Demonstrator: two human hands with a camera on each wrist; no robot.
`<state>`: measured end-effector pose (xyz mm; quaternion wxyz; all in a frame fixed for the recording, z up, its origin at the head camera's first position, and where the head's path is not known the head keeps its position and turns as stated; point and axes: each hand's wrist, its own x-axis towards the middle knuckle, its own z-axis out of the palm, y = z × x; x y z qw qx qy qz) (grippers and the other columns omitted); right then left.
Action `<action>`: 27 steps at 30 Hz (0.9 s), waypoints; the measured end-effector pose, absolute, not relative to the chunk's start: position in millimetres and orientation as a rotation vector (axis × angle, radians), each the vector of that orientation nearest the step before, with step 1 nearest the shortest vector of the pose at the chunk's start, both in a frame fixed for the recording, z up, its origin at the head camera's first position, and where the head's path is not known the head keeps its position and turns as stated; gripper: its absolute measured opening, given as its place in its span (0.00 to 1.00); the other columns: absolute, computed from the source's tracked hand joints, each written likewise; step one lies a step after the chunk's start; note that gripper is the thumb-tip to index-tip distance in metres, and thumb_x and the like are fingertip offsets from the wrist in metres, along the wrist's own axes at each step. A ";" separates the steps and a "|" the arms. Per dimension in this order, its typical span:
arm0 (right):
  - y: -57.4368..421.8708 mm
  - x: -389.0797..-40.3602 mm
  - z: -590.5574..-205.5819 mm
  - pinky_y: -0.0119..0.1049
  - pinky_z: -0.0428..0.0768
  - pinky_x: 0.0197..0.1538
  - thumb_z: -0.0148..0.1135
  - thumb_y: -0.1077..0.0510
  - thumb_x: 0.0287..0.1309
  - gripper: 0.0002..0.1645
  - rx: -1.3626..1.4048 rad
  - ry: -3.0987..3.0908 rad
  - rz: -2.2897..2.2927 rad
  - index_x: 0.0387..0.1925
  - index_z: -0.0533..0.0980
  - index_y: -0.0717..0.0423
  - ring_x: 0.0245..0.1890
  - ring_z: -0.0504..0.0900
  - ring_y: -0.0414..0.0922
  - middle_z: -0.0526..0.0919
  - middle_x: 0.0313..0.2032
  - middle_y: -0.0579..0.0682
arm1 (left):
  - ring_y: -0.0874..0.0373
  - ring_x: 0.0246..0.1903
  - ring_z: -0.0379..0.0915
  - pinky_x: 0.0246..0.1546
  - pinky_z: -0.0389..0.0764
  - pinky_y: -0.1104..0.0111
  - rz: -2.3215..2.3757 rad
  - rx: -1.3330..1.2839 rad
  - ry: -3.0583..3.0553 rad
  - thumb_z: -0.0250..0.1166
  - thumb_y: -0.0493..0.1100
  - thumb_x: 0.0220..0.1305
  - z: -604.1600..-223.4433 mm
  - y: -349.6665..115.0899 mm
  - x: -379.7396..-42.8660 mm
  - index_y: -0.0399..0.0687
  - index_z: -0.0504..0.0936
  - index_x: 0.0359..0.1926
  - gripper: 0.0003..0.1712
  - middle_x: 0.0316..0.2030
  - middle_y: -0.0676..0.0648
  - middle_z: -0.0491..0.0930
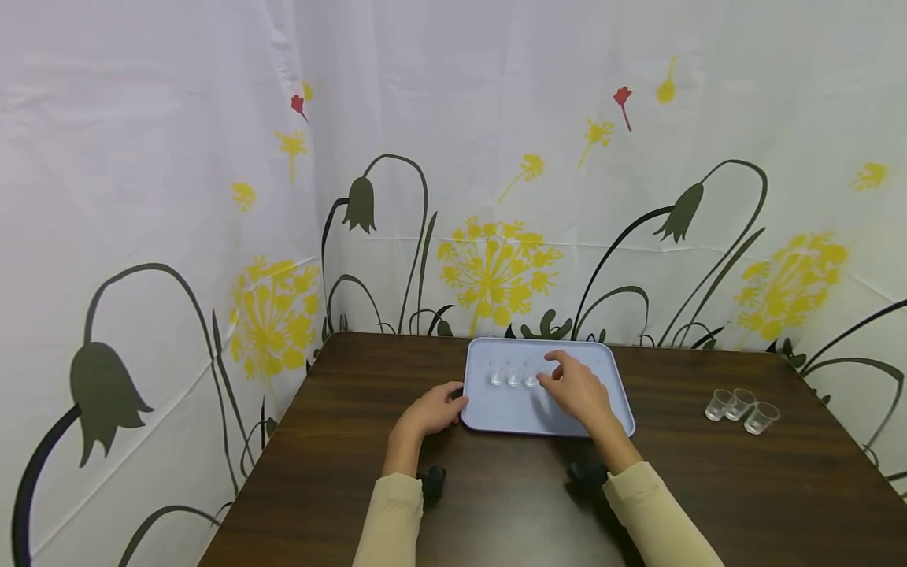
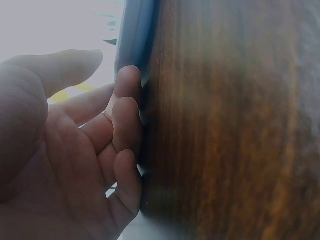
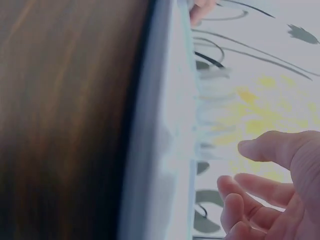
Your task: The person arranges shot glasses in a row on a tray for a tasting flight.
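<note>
A light blue tray [image 1: 496, 413] lies on the dark wooden table, with three small clear cups [image 1: 513, 378] standing in a row toward its left half. My left hand [image 1: 429, 411] rests on the table beside the tray's left edge, its fingertips at the rim and its thumb apart in the left wrist view. Over the tray hovers my right hand [image 1: 577, 388], thumb and index finger spread, just right of the rightmost cup. Nothing shows between those fingers in the right wrist view, where the cups appear blurred beyond the thumb.
Farther right on the table [image 1: 680, 472] stand three more clear cups [image 1: 740, 403], close together. A white curtain [image 1: 496, 118] printed with flowers hangs behind the table's back edge and along its left side. Both wrists carry a dark camera mount [image 1: 432, 482].
</note>
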<state>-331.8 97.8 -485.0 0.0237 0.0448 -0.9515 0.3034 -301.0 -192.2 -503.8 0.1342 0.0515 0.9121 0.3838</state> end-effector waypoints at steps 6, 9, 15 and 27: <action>118.6 -326.3 -477.0 0.53 0.80 0.42 0.62 0.40 0.73 0.23 0.119 -2.940 0.944 0.59 0.85 0.48 0.42 0.87 0.50 0.90 0.46 0.52 | 0.56 0.29 0.71 0.35 0.70 0.64 1.102 0.137 2.659 0.58 0.50 0.81 -504.2 -198.9 -299.5 0.40 0.73 0.76 0.30 0.30 0.47 0.83; 129.6 -323.8 -474.6 0.53 0.79 0.41 0.60 0.38 0.74 0.24 0.091 -2.955 0.947 0.59 0.85 0.46 0.41 0.86 0.50 0.90 0.47 0.52 | 0.57 0.28 0.70 0.34 0.69 0.65 1.106 0.140 2.660 0.59 0.49 0.81 -502.2 -205.3 -298.6 0.39 0.72 0.77 0.31 0.29 0.48 0.82; 155.7 -319.1 -471.7 0.50 0.79 0.38 0.60 0.39 0.74 0.25 0.024 -2.975 0.922 0.59 0.85 0.48 0.40 0.86 0.51 0.89 0.48 0.54 | 0.58 0.25 0.65 0.29 0.67 0.67 1.151 0.178 2.577 0.68 0.45 0.75 -499.7 -215.1 -296.0 0.34 0.66 0.79 0.40 0.26 0.49 0.74; 242.9 -307.3 -450.9 0.69 0.75 0.48 0.58 0.35 0.74 0.36 -0.195 -3.086 0.743 0.70 0.75 0.55 0.52 0.84 0.72 0.83 0.61 0.69 | 0.59 0.23 0.63 0.28 0.66 0.68 1.179 0.257 2.547 0.68 0.44 0.74 -507.0 -196.4 -303.3 0.33 0.65 0.80 0.41 0.24 0.51 0.71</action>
